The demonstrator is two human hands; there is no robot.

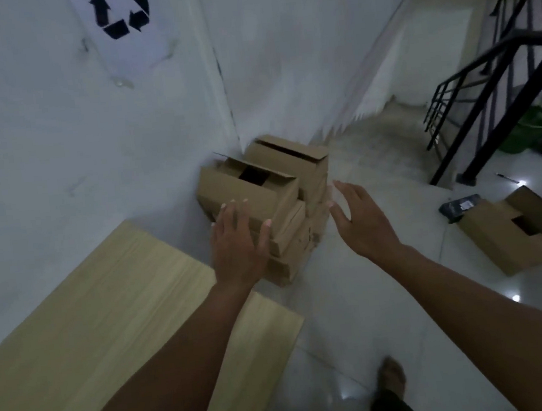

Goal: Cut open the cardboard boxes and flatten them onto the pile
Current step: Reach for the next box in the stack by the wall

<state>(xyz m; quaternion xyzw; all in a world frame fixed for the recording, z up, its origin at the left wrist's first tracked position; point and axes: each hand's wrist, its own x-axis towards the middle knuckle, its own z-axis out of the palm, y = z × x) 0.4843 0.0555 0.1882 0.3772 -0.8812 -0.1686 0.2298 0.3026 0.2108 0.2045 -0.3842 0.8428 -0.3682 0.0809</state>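
A stack of brown cardboard boxes (289,170) stands on the floor in the corner against the white wall. The top left box (254,190) has its flaps partly open, showing a dark gap. My left hand (238,242) lies with straight fingers against the near side of that box. My right hand (361,219) hovers open just right of the stack, fingers spread, not touching it. Another cardboard box (507,237) lies on the floor at the right with a dark opening in its top.
A pale wooden board (108,323) lies flat on the floor at the left. A black stair railing (486,99) and a green bucket (529,131) are at the far right. A dark device (460,207) lies by the right box. My foot (393,376) shows on the tiles.
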